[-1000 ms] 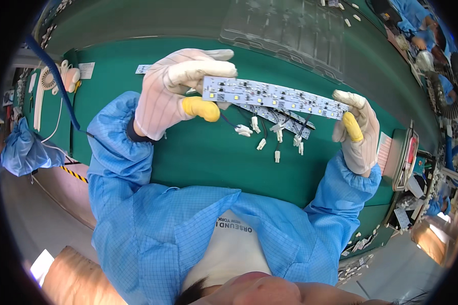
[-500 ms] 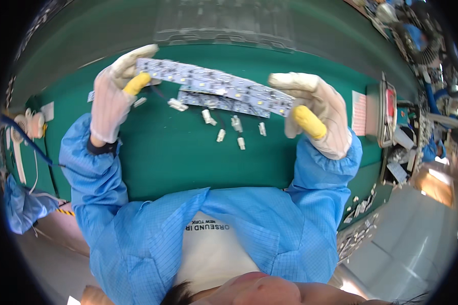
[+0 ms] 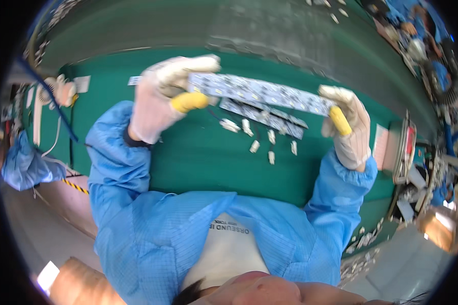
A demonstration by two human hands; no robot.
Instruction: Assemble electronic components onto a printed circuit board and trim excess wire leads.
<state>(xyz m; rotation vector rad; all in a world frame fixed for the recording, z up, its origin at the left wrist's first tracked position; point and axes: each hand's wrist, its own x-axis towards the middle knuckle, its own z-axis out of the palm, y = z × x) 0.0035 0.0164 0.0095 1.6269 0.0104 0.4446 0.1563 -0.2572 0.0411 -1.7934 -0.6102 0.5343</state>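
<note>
A long white LED circuit board point(image 3: 262, 92) is held up by its two ends, its face dotted with small yellowish LEDs. My left hand point(image 3: 165, 96), in a whitish glove with a yellow thumb cover, pinches its left end. Gripping the right end, my right hand point(image 3: 352, 124) wears the same kind of glove and thumb cover. Under the held board, more LED boards point(image 3: 269, 119) lie on the green mat point(image 3: 219, 170), partly hidden by it. Several white plug connectors point(image 3: 230, 125) lie in front of them, some with dark wires visible.
A clear plastic tray point(image 3: 275, 30) stands beyond the mat. At the left are a small fan point(image 3: 61, 91) and a blue cable point(image 3: 48, 99). A red-and-white sheet point(image 3: 380, 141) and a box point(image 3: 404, 147) sit at the right. Small white parts point(image 3: 366, 239) lie at lower right.
The view has shifted, so the mat and its contents appear farther right. Both hands still hold the LED circuit board, which now looks less tilted.
</note>
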